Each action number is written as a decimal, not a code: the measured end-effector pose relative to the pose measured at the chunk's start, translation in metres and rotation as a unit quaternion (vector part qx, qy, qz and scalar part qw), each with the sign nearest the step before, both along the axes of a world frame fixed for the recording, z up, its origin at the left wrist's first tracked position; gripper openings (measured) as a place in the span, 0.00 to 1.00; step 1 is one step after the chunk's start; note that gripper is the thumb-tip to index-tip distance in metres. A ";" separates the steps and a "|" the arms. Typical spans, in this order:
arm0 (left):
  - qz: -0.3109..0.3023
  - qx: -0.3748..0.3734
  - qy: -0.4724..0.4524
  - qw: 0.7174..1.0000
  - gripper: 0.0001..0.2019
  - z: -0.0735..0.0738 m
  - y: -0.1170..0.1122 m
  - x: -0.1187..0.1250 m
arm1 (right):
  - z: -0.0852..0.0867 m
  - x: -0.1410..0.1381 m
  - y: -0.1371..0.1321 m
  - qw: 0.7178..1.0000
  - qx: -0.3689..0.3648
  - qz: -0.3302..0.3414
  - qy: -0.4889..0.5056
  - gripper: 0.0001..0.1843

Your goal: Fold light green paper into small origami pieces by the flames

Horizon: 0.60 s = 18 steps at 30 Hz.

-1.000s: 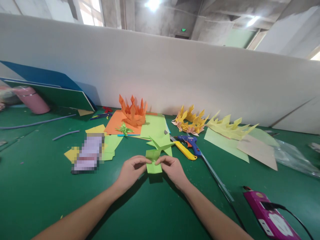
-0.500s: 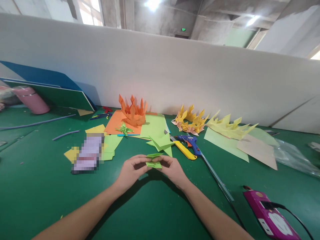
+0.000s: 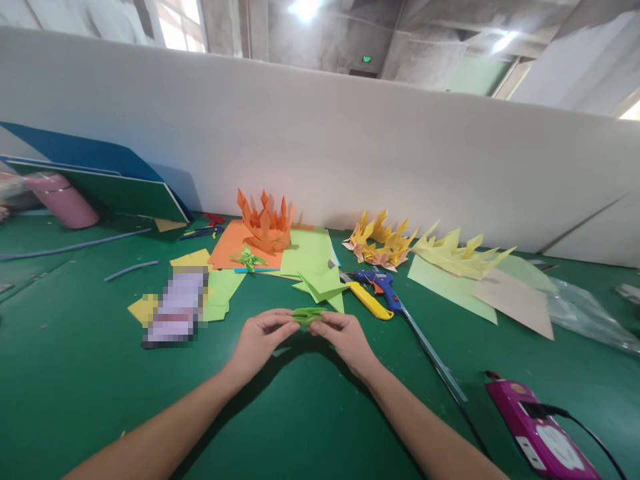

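Note:
Between my two hands is a small piece of folded green paper (image 3: 308, 315), now narrow and pressed together. My left hand (image 3: 263, 340) pinches its left end, and my right hand (image 3: 347, 339) pinches its right end. Just beyond the fingers lie folded light-green paper pieces (image 3: 320, 287) with pointed corners. To the right of them rest a yellow utility knife (image 3: 371, 301) and a blue glue gun (image 3: 383, 285). A small green paper cluster (image 3: 249, 259) lies further back on the left, in front of an orange paper crown (image 3: 267, 227).
A yellow paper crown (image 3: 381, 241) and a pale yellow pointed strip (image 3: 463, 253) stand along the white partition (image 3: 320, 133). A blurred phone-like item (image 3: 177, 307) lies left on the green table (image 3: 300, 427). A magenta power box (image 3: 537, 427) with a cable is front right; a pink bottle (image 3: 65, 200) stands far left.
The green paper in my fingers has gone from spread apart, with an upper and a lower flap, to folded flat and narrow. Both hands have barely shifted.

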<state>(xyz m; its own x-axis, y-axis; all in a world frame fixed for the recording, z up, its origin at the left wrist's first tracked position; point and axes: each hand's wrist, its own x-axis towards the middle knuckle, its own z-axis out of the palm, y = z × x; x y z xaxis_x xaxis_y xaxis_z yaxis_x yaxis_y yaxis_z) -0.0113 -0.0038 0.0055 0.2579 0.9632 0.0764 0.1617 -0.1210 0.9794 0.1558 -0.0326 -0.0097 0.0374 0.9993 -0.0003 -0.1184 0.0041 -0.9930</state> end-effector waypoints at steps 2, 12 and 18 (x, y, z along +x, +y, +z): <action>0.008 -0.001 -0.003 1.000 0.05 0.000 0.001 0.000 | 0.000 -0.001 0.000 1.000 -0.012 -0.003 0.023 0.12; -0.003 -0.099 -0.045 0.994 0.12 -0.002 0.001 0.001 | 0.001 0.000 -0.001 0.998 -0.025 0.008 0.056 0.10; -0.007 -0.142 -0.052 0.988 0.16 0.002 -0.001 0.003 | -0.003 0.001 0.001 0.999 -0.003 0.001 0.039 0.10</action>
